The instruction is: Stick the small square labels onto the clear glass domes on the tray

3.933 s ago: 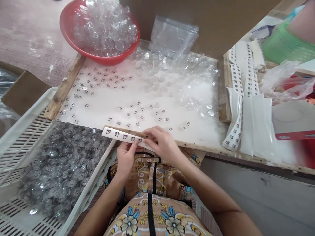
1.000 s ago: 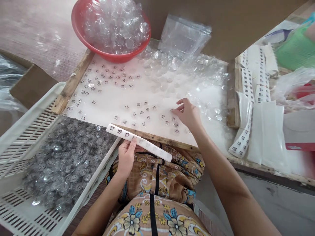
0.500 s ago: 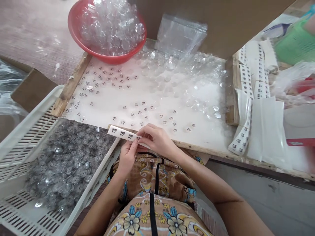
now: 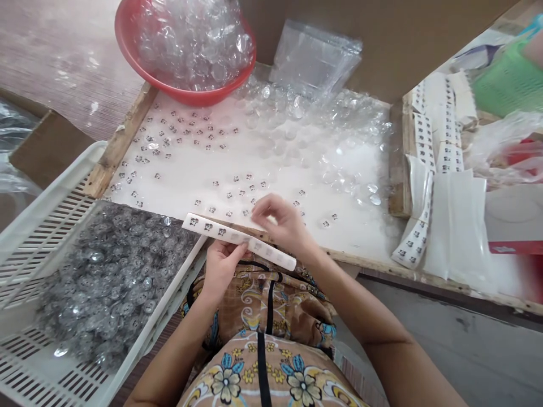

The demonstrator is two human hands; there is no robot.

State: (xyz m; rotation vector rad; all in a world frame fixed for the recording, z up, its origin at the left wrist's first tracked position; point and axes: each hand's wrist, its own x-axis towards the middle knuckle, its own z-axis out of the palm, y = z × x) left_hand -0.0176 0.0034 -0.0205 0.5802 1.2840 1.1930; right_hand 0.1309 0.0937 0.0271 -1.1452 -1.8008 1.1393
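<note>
My left hand [image 4: 223, 265] pinches a white strip of stickers [image 4: 203, 226] near its middle, above my lap. Small black animal-face prints show on the strip's left end; the right part has only faint marks. My right hand [image 4: 282, 223], blurred by motion, hovers apart from the strip over the table's front edge, thumb and fingers pinched together; what lies between them I cannot make out. Clear round domes with the same prints [image 4: 240, 195] lie in scattered groups on the white board [image 4: 186, 169] just beyond my hands.
A red basin [image 4: 190, 97] heaped with clear domes stands at the back left. Plain domes [image 4: 292, 133] spread over the board's far right. At left, a white crate [image 4: 89, 186] holds many printed domes [image 4: 119, 282]. Bundled sticker strips [image 4: 418, 226] lie beyond the wooden rail [image 4: 399, 169].
My right hand has left the strip and moved up and right. The print it was touching no longer shows dark. More of the strip's right part is uncovered; my left hand still holds it.
</note>
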